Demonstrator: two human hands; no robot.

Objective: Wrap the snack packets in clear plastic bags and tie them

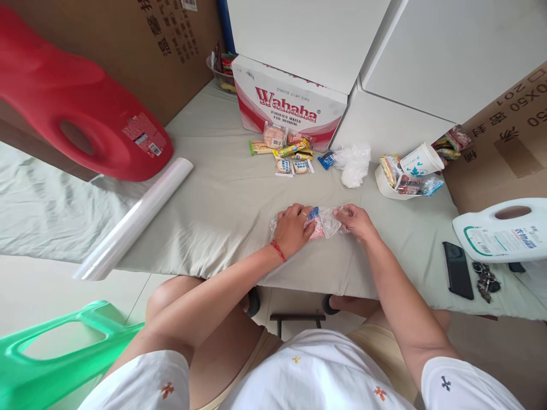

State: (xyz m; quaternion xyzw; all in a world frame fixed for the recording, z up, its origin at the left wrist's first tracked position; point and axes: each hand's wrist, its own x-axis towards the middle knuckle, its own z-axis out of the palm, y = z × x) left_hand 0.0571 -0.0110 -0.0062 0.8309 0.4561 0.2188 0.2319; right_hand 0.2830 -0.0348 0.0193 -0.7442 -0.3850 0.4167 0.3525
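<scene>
A clear plastic bag [328,222] with small snack packets inside lies on the grey cloth-covered surface [222,199] in front of me. My left hand [292,229] presses down on the bag's left end, fingers curled over it, a red string at the wrist. My right hand [356,221] grips the bag's right end with bent fingers. A blue-topped packet shows between the two hands.
Loose snack packets [287,154] lie before a Wahaha carton [290,102]. Nearby are crumpled plastic bags [354,165], a bowl of snacks with a paper cup [421,161], a film roll [137,216], a red jug [72,97], a white jug [504,230], a phone [457,269], keys [485,282].
</scene>
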